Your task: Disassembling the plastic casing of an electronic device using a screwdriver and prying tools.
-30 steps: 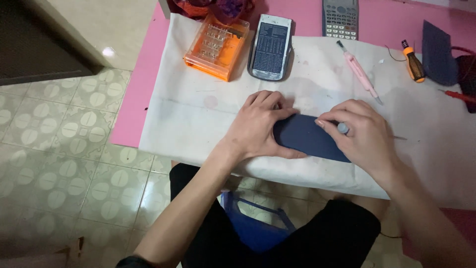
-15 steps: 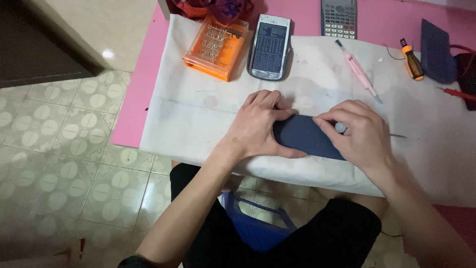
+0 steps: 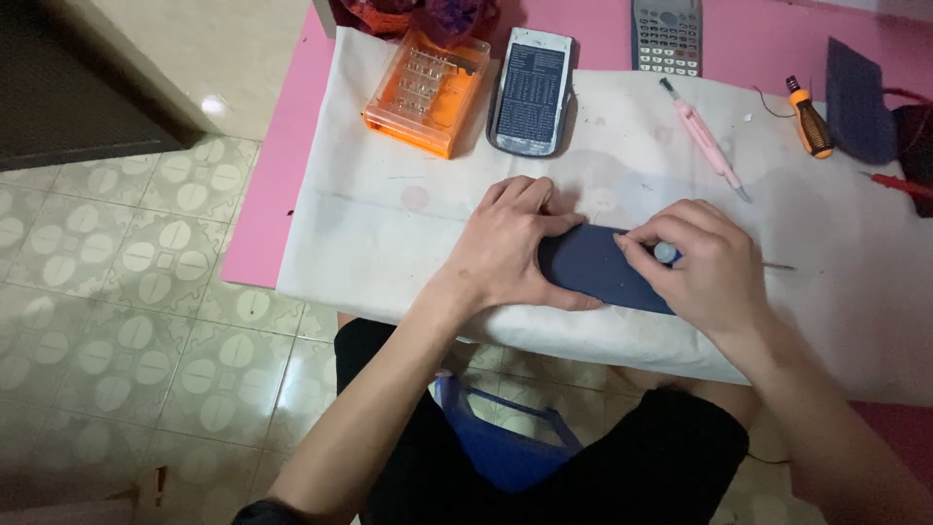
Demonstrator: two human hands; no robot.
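Note:
A flat dark blue rectangular piece (image 3: 595,267) lies on the white cloth (image 3: 389,233) near the table's front edge. My left hand (image 3: 510,243) presses on its left end, fingers spread over it. My right hand (image 3: 705,267) rests on its right end and pinches a thin tool with a small pale round cap (image 3: 665,254); the tool's metal tip (image 3: 777,266) sticks out to the right.
At the back of the cloth are an orange plastic box (image 3: 426,89), a calculator body face up (image 3: 533,92), a second calculator (image 3: 667,34), a pink pen-like tool (image 3: 708,141), an orange-handled screwdriver (image 3: 809,119) and another dark blue panel (image 3: 857,99). Pink table (image 3: 277,185), tiled floor on the left.
Both hands stay on the dark blue piece. My right hand has shifted slightly left along it with the thin tool.

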